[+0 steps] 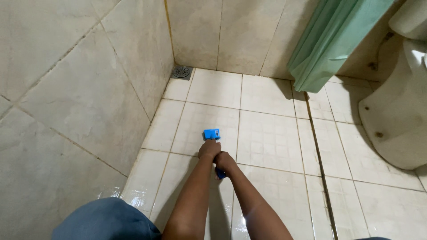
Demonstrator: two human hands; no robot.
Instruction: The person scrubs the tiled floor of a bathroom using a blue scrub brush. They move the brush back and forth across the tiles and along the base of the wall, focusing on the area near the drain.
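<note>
A blue scrub brush (211,134) rests head-down on the wet cream floor tiles (267,129). My left hand (209,149) is closed around the brush just behind its head. My right hand (224,162) grips the blue handle lower down, where a bit of blue shows beneath the fingers. Both forearms reach forward from the bottom of the view, close together. The brush's bristles are hidden under its head.
A tiled wall (80,98) rises on the left. A round metal floor drain (181,71) sits in the far corner. A green shower curtain (329,40) hangs at the back right, and a white toilet base (396,120) stands at the right. My blue-clad knee (106,220) is at bottom left.
</note>
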